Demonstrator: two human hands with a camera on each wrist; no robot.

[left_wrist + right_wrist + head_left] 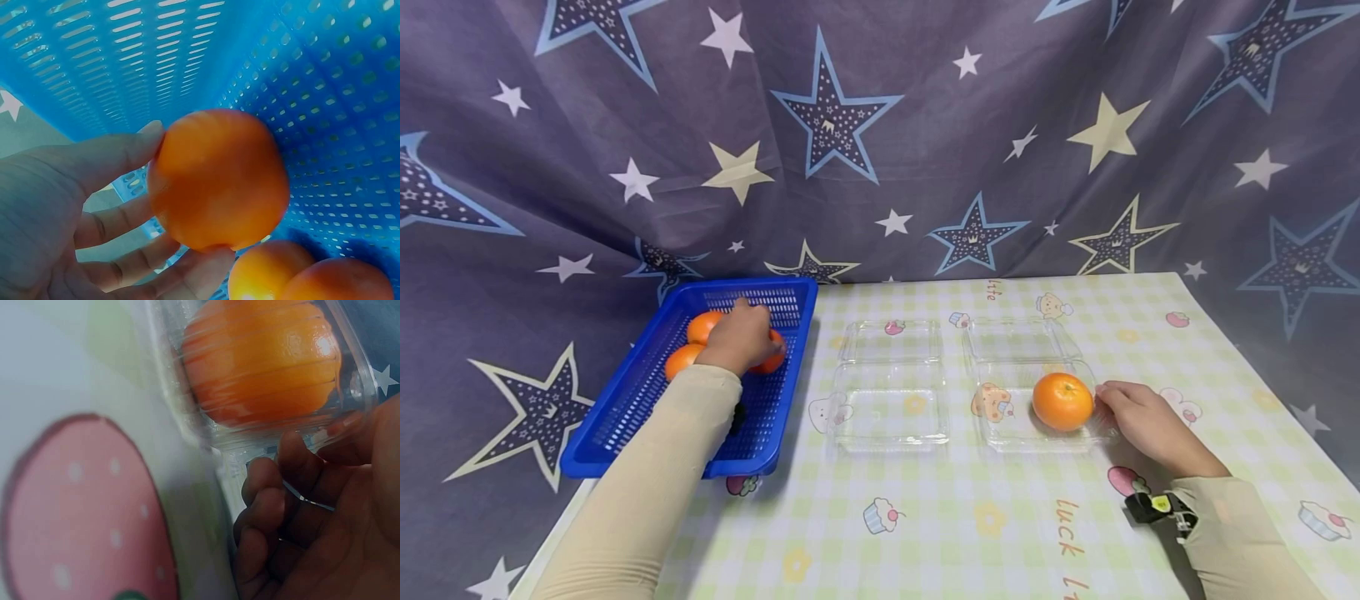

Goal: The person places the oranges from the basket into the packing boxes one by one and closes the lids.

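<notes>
1. At the near right, I'm pinching the clear container (1036, 447) with the right hand (1153, 425), presumably steadying it; one orange (1063, 402) is sitting inside.
2. Beside it, a second container (887, 441) is lying open, seemingly for easy reach.
3. Farther left, with the left hand (739, 335) I'm gripping another orange (219, 181) inside the blue basket (806, 333), apparently curling round it for security.
4. Behind, a starry curtain (880, 67) is hanging.

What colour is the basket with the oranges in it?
The basket is blue. It shows best in the head view.
</notes>
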